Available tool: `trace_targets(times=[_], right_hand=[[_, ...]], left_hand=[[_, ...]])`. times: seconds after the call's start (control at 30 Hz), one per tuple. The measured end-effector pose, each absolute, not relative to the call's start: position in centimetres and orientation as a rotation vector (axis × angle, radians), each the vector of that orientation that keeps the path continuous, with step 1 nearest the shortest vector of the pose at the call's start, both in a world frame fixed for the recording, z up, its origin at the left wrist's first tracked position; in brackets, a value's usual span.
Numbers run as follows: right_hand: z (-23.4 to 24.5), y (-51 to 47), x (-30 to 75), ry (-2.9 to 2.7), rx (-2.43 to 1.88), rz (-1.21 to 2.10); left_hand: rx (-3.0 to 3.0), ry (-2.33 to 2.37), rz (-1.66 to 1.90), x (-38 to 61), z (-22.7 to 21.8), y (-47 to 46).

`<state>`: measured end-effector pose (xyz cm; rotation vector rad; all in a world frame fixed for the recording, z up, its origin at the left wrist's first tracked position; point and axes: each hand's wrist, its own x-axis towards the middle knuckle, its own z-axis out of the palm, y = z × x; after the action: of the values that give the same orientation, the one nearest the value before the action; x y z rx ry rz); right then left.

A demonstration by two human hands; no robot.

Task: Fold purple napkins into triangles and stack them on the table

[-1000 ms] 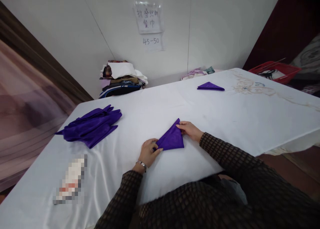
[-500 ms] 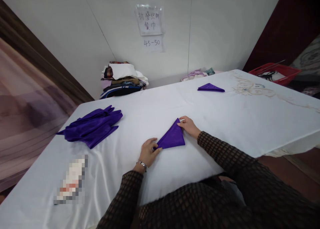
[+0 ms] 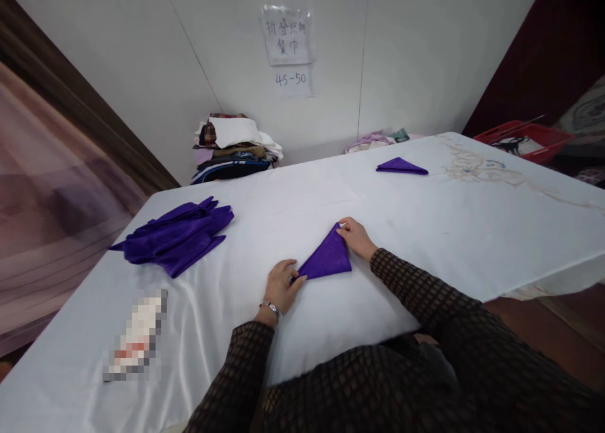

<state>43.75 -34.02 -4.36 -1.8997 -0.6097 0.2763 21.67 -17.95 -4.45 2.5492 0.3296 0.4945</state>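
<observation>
A purple cloth napkin point(image 3: 328, 254), folded into a triangle, lies on the white tablecloth point(image 3: 302, 200) in front of me. My left hand point(image 3: 282, 286) pinches its lower left corner between thumb and fingers. At the top corner, my right hand point(image 3: 355, 236) grips the cloth with thumb and fingertips. Farther off to the right rests another purple napkin point(image 3: 401, 166), also folded into a triangle. On the left side of the table is a loose heap of purple napkins point(image 3: 174, 237).
A pixelated, blurred-out item point(image 3: 137, 335) lies at the table's near left. Behind the far edge are a stack of folded clothes point(image 3: 234, 149) and more fabric point(image 3: 371, 142). A red basket point(image 3: 524, 140) stands beyond the far right corner. Sheer curtains point(image 3: 61, 219) hang at left.
The whole view has shifted very slightly. Both hands keep their hold on the corners of the folded napkin, which looks the same.
</observation>
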Motion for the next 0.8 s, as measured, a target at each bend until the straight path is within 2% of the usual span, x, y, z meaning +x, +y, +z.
trace_targets(times=[0.8], right_hand=[[-4.4,-33.4,45.1,-0.659,-1.963,0.191]], left_hand=[[2.476,0.416,0.542,21.9,-5.0,-17.7]])
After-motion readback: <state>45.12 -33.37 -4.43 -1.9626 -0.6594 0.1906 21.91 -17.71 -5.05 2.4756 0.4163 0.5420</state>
